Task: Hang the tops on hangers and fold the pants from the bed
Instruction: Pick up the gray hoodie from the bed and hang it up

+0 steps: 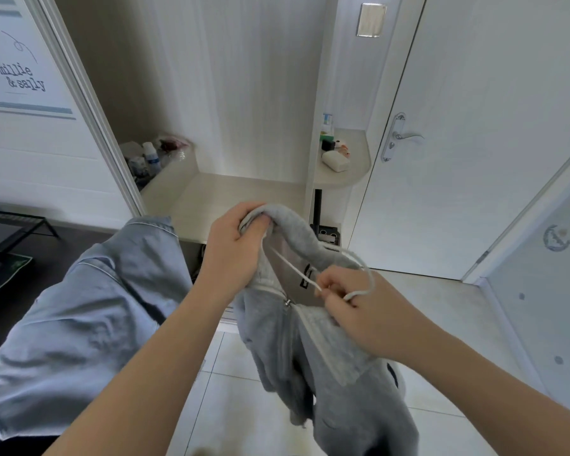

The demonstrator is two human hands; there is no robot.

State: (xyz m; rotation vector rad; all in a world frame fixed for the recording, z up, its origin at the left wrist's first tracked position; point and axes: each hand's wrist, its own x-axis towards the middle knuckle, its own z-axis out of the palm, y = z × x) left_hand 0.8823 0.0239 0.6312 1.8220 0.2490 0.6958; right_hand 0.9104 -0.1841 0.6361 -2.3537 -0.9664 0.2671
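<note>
A person is holding a grey fleece zip-up hoodie (336, 373) in the air in front of an open pale wooden wardrobe (237, 192).

The left hand (234, 245) is clenching a bunched fold of the hood, while the right hand (366, 311) is pinching the hoodie's white drawstring cord (292, 266) between its fingertips. The rest of the hoodie is hanging down over the pale tiled floor (244, 406), and a light blue cotton garment (79, 307) is lying just beside the left forearm.

A home bedroom: open wardrobe (244, 179) with sliding door (30, 143), corner shelf (346, 172) of toiletries, white door (474, 143).
</note>
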